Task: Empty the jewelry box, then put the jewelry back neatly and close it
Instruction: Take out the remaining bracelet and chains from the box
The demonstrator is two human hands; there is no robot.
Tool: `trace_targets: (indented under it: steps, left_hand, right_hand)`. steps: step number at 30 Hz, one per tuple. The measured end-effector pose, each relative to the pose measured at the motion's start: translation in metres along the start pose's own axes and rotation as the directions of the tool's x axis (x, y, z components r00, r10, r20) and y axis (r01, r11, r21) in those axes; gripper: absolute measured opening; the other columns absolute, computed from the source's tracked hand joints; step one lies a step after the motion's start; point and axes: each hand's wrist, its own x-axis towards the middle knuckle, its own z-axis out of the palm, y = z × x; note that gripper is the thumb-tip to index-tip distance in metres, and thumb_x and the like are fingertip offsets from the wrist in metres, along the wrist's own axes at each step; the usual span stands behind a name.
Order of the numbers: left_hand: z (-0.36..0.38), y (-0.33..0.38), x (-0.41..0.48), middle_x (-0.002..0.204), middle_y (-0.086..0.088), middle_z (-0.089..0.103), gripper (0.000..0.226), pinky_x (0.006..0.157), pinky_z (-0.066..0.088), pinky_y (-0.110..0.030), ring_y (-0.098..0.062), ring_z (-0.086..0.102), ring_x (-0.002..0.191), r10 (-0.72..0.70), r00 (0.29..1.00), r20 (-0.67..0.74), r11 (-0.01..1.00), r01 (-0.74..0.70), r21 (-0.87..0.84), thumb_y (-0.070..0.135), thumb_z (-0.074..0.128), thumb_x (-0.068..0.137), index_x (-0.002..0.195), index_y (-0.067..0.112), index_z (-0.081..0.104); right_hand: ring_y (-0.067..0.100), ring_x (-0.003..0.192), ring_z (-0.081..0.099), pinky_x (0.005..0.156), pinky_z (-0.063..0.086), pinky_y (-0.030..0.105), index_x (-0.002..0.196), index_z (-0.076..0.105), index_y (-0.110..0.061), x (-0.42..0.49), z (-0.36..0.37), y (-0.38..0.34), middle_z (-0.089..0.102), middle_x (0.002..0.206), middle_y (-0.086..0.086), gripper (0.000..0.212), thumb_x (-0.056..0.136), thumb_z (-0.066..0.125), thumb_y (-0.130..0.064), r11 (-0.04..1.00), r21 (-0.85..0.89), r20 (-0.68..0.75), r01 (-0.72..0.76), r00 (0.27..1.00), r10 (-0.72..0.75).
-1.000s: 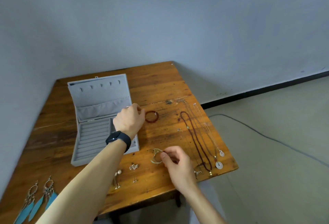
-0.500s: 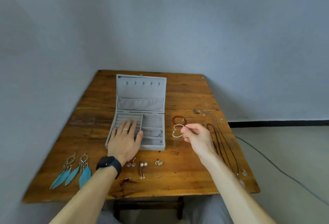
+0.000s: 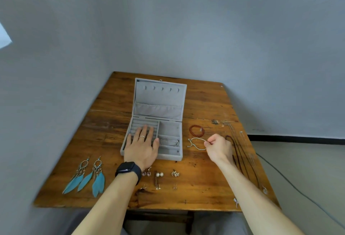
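Observation:
A grey jewelry box (image 3: 158, 108) stands open in the middle of the wooden table (image 3: 203, 102), lid upright. My left hand (image 3: 142, 146) lies flat with spread fingers on the box's ring-slot section. A silver bangle (image 3: 169, 142) rests in a right-hand compartment. My right hand (image 3: 218, 148) pinches a thin gold open bangle (image 3: 197, 143) just right of the box, above the table. A red bead bracelet (image 3: 196, 130) lies behind it.
Two blue feather earrings (image 3: 87, 176) lie front left. Several small earrings (image 3: 159, 175) sit in a row near the front edge. Long necklaces (image 3: 240, 152) stretch along the table's right side. A wall stands behind; a cable runs on the floor at right.
My right hand picked the gold bangle up from the front of the table and carried it beside the box. My left hand moved from the red bracelet onto the box's ring slots.

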Motion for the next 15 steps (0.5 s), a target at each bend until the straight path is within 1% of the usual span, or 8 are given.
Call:
trace_targets:
  steps: [2, 8, 11, 15]
  left_hand:
    - [-0.0006, 0.0005, -0.0004, 0.168, 0.004, 0.002, 0.062, 0.125, 0.001, -0.043, -0.017, -0.002, 0.154, -0.004, 1.000, 0.007, 1.000, 0.004, -0.001, 0.053, 0.008, 0.104, 0.160, 0.028, 0.006]
    - [0.0004, 0.0027, -0.0026, 0.168, 0.006, 0.000, 0.061, 0.125, -0.001, -0.042, -0.016, -0.002, 0.154, -0.037, 0.999, -0.003, 0.999, 0.037, 0.000, 0.053, 0.008, 0.104, 0.160, 0.031, 0.005]
    - [-0.0004, 0.0044, -0.0032, 0.168, 0.006, 0.000, 0.061, 0.125, 0.000, -0.042, -0.017, -0.003, 0.154, -0.048, 0.999, 0.002, 0.999, 0.048, -0.008, 0.053, 0.007, 0.103, 0.160, 0.031, 0.004]
    - [-0.0019, 0.0057, -0.0044, 0.168, 0.005, -0.001, 0.060, 0.125, -0.001, -0.043, -0.017, -0.003, 0.154, -0.061, 0.998, 0.004, 0.998, 0.061, -0.019, 0.052, 0.007, 0.104, 0.160, 0.031, 0.002]
  right_hand:
    - [0.023, 0.101, 0.066, 0.087, 0.054, 0.033, 0.101, 0.069, -0.023, 0.0008, 0.0007, 0.0007, 0.073, 0.102, 0.000, 0.015, 0.092, 0.069, -0.035, 1.000, -0.020, 0.000, 0.021, 1.000, -0.021]
    - [0.023, 0.103, 0.065, 0.087, 0.052, 0.031, 0.107, 0.070, -0.020, 0.0034, 0.0009, 0.0002, 0.073, 0.105, 0.001, 0.024, 0.091, 0.070, -0.037, 1.000, -0.013, -0.007, 0.025, 1.000, -0.025]
    - [0.022, 0.105, 0.065, 0.088, 0.051, 0.031, 0.109, 0.069, -0.019, 0.0040, 0.0016, 0.0006, 0.074, 0.106, 0.001, 0.026, 0.092, 0.069, -0.038, 0.999, -0.038, -0.011, 0.030, 0.999, -0.031]
    - [0.021, 0.106, 0.065, 0.084, 0.048, 0.028, 0.114, 0.068, -0.017, 0.0009, -0.0021, -0.0001, 0.072, 0.110, 0.000, 0.033, 0.092, 0.068, -0.042, 0.997, -0.037, -0.034, 0.061, 0.997, -0.062]
